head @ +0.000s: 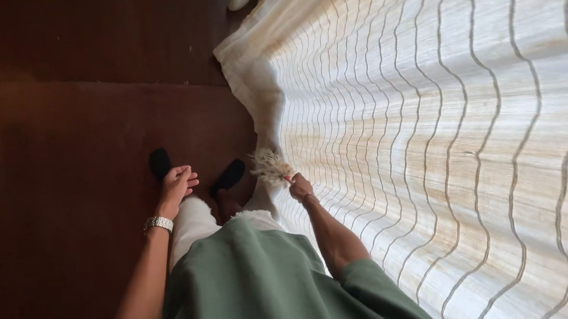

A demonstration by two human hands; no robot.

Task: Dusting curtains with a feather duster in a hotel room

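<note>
R hand (299, 187) grips dried sprig (271, 166) by striped curtain (449, 128); L hand (176, 185) loose.

**One head-worn view, looking straight down**

A single camera sits on the person's head and faces steeply down along their own body. The green top (262, 288) fills the lower middle, close to the lens; the dark red floor (74, 167) lies farther off, left of that top. Right of the top, a pale wavy-striped cloth (449, 128) runs up to the frame's edge. No second view overlaps it.
</note>
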